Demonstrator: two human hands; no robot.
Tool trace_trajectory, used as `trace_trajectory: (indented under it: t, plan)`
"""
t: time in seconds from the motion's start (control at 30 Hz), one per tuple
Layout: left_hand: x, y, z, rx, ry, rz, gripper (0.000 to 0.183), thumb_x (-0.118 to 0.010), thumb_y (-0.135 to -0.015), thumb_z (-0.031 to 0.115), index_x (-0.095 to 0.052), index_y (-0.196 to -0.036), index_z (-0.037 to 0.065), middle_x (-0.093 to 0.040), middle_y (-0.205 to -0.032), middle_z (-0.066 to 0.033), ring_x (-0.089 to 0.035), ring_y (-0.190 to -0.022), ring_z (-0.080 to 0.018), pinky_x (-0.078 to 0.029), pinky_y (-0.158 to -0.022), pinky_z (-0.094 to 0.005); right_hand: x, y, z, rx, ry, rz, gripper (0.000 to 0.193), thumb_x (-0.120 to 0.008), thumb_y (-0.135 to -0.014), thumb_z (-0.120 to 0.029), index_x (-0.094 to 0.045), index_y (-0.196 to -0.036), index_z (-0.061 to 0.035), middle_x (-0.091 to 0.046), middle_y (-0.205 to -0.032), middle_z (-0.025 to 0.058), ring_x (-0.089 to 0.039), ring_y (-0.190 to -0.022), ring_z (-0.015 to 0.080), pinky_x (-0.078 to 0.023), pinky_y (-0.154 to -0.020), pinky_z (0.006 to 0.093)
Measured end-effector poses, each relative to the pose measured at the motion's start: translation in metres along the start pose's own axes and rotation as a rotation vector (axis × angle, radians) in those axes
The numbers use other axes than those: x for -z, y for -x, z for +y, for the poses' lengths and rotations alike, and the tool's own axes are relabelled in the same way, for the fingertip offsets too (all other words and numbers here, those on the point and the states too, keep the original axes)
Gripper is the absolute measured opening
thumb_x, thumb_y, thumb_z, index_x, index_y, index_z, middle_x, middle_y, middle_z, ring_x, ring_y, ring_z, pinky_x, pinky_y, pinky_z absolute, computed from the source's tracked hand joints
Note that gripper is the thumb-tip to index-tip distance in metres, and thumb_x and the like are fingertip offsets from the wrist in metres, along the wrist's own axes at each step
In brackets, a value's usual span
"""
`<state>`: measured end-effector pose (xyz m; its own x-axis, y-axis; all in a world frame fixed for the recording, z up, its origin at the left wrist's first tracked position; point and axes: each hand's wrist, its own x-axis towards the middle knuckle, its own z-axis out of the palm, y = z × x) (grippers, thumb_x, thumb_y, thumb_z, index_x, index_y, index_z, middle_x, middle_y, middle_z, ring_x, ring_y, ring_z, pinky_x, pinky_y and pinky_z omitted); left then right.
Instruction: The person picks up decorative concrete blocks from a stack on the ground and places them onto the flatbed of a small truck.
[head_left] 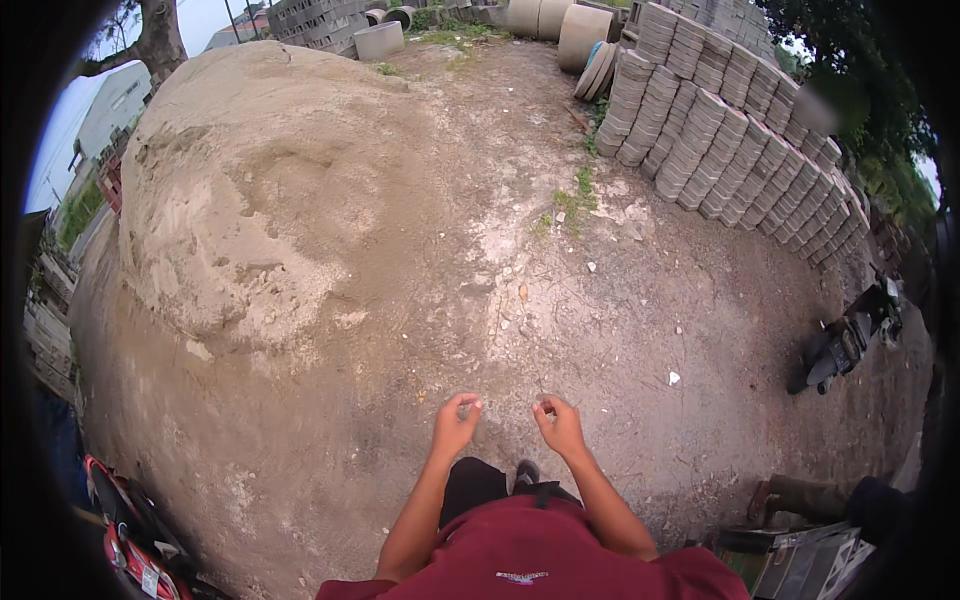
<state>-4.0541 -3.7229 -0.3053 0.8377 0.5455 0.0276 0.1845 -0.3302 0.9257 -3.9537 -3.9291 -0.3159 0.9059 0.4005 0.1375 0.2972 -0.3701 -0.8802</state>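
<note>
My left hand (457, 422) is held out in front of my body, above the bare ground. Its fingers curl loosely, with a small gap to the thumb and nothing visible between them. Level with it and a short way to the right, my right hand (560, 424) has a similar loose curl and also appears to hold nothing. The two hands are apart and touch no object. Beneath them lies packed dirt ground (620, 370) strewn with small stones. One dark shoe (526, 472) shows below, between my forearms.
A large sand heap (270, 190) rises at the far left. Stacked grey paving blocks (720, 150) line the far right, with concrete pipes (583, 38) behind. A dark motorcycle (845, 345) stands right, a red one (130, 530) near left. Someone's legs (810, 497) show at near right.
</note>
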Motion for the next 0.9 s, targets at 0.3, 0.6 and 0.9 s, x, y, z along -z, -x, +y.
trace_trajectory:
  t: [0.3,0.6,0.9]
  plan:
    - [0.022,-0.253,-0.018,0.056,0.063,0.158,0.020,-0.067,-0.088,0.016,-0.068,-0.101,0.000,-0.071,-0.098,-0.0158,-0.068,-0.097,-0.0272,-0.050,-0.087,-0.0349,-0.065,-0.277,0.009,0.023,0.049,-0.068,0.015,-0.071,-0.084,-0.014,-0.065,-0.085,0.0000,-0.068,-0.077,0.0136,-0.068,-0.073,0.0246,-0.052,-0.069,0.0349]
    - [0.093,-0.568,0.014,-0.018,-0.053,0.032,0.027,-0.069,-0.086,0.021,-0.066,-0.104,0.001,-0.070,-0.102,-0.0173,-0.066,-0.101,-0.0309,-0.050,-0.089,-0.0384,-0.151,-0.579,-0.061,0.044,0.041,0.004,0.014,-0.070,-0.085,-0.012,-0.068,-0.087,0.0012,-0.069,-0.080,0.0139,-0.068,-0.074,0.0225,-0.052,-0.070,0.0329]
    - [0.104,-0.850,-0.018,0.117,-0.104,-0.099,0.025,-0.068,-0.088,0.022,-0.068,-0.104,0.002,-0.072,-0.093,-0.0119,-0.068,-0.091,-0.0209,-0.050,-0.084,-0.0331,-0.203,-0.826,-0.030,-0.045,0.173,-0.071,0.023,-0.070,-0.084,-0.023,-0.068,-0.078,-0.0017,-0.067,-0.080,0.0180,-0.065,-0.074,0.0336,-0.051,-0.068,0.0404]
